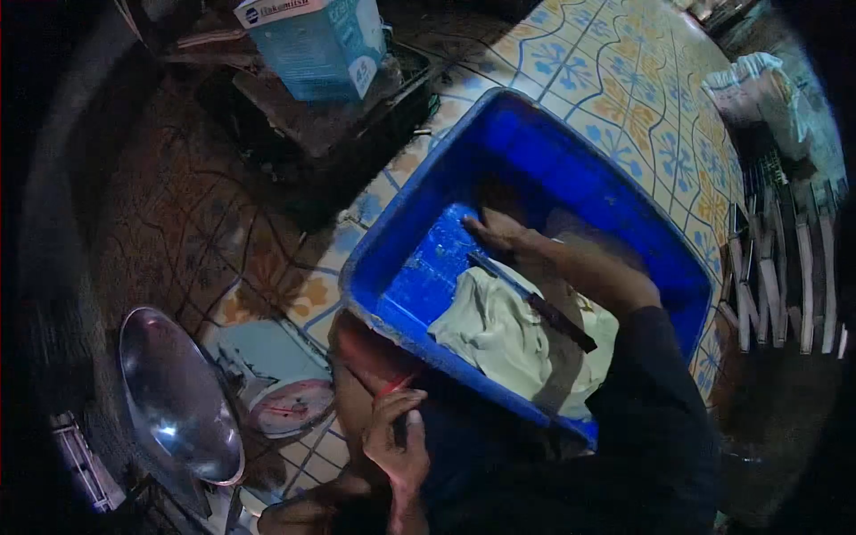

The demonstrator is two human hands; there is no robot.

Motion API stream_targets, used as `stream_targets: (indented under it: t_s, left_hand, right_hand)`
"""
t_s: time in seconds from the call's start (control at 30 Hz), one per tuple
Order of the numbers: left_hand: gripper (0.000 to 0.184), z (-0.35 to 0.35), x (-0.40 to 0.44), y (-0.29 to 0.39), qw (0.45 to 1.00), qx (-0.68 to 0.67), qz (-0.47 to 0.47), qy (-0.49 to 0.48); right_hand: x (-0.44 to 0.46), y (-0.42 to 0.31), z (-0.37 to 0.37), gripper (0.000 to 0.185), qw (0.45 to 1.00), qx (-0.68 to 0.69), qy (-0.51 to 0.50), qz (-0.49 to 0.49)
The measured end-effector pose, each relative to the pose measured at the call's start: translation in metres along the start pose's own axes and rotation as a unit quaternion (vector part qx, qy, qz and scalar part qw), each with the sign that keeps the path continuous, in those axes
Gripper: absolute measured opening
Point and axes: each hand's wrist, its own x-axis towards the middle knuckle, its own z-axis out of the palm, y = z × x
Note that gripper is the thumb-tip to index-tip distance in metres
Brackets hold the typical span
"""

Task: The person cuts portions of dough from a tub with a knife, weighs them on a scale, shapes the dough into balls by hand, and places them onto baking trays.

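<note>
A blue tub [406,330] holds a pale, creamy, folded mass [499,334]. Across that mass lies a knife-like tool [535,303] with a dark handle. My right hand [499,234] reaches over it into the tub, near the bare blue bottom, its visible fingers apart and partly in shadow. Outside the tub's near side, my left hand [399,437] is closed, its fingers curled beside a thin red thing [394,385]; what it grips is too small to make out.
A metal bowl [178,397] stands at the left, beside a scale-like device [290,406] with a round dial. A teal box [316,49] sits on a dark crate at the top. Metal strips [780,276] and a pale cloth or bag [758,89] are at the right. The floor [615,85] is patterned tile.
</note>
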Motion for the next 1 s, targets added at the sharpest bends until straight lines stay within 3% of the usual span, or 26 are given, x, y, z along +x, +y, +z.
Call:
stream_targets:
  t_s: [0.07,0.2,0.27,0.3,0.37,0.4,0.43,0.47,0.57,0.63,0.77,0.83,0.87,0.93,0.97,1.0]
  left_hand:
    - [0.014,0.012,0.014,0.003,1.000,-0.008,-0.005,-0.009]
    - [0.014,0.018,0.031,0.011,0.999,-0.047,0.020,-0.020]
    - [0.014,0.012,0.031,0.012,0.999,-0.041,0.026,-0.007]
    - [0.014,0.007,0.032,0.012,0.999,-0.037,0.033,0.009]
    - [0.015,-0.003,0.028,0.001,0.999,-0.021,0.028,0.021]
    - [0.021,-0.009,0.024,-0.003,0.999,-0.010,0.025,0.040]
    - [0.026,-0.016,0.019,-0.005,0.994,0.098,0.031,0.042]
    - [0.026,-0.016,0.017,0.000,0.994,0.100,0.032,0.039]
    - [0.020,-0.016,0.011,0.011,0.992,-0.014,-0.047,0.118]
    - [0.023,-0.023,0.007,0.007,0.990,0.019,-0.086,0.106]
    - [0.024,-0.014,0.002,-0.010,0.987,-0.056,-0.062,0.139]
    - [0.027,-0.012,0.002,-0.004,0.993,-0.041,-0.033,0.107]
    - [0.027,-0.015,0.003,0.000,0.993,-0.043,-0.028,0.103]
    - [0.034,-0.020,0.007,0.008,0.989,0.100,0.033,0.103]
    - [0.034,-0.021,0.012,0.002,0.990,0.095,0.034,0.101]
    - [0.041,-0.018,0.021,-0.009,0.971,0.190,0.097,0.108]
  right_hand:
    - [-0.005,0.016,0.012,0.074,0.978,-0.117,0.083,-0.153]
    - [-0.020,-0.019,0.004,0.073,0.983,-0.096,0.072,-0.139]
    - [-0.016,-0.047,0.014,0.063,0.962,-0.246,0.118,-0.029]
    - [0.003,-0.043,0.033,0.063,0.925,-0.327,0.150,-0.125]
    - [-0.025,-0.086,0.072,0.060,0.943,-0.255,0.029,-0.210]
    - [-0.026,-0.095,0.095,0.060,0.933,-0.284,-0.046,-0.217]
    - [-0.025,-0.097,0.117,0.061,0.937,-0.239,-0.075,-0.245]
    - [-0.031,-0.100,0.129,0.061,0.938,-0.236,-0.073,-0.245]
    - [-0.032,-0.099,0.151,0.068,0.890,-0.337,-0.103,-0.289]
    - [-0.017,-0.080,0.166,0.078,0.907,-0.223,-0.101,-0.342]
    - [-0.029,-0.085,0.142,0.069,0.908,-0.147,-0.118,-0.375]
    - [-0.046,-0.103,0.118,0.050,0.943,-0.034,-0.266,-0.198]
    - [-0.062,-0.111,0.109,0.050,0.944,-0.034,-0.260,-0.199]
    - [-0.106,-0.127,0.093,0.041,0.971,0.100,-0.150,-0.157]
    - [-0.137,-0.141,0.088,0.050,0.952,0.222,-0.101,-0.185]
    - [-0.163,-0.150,0.095,0.049,0.921,0.306,-0.038,-0.240]
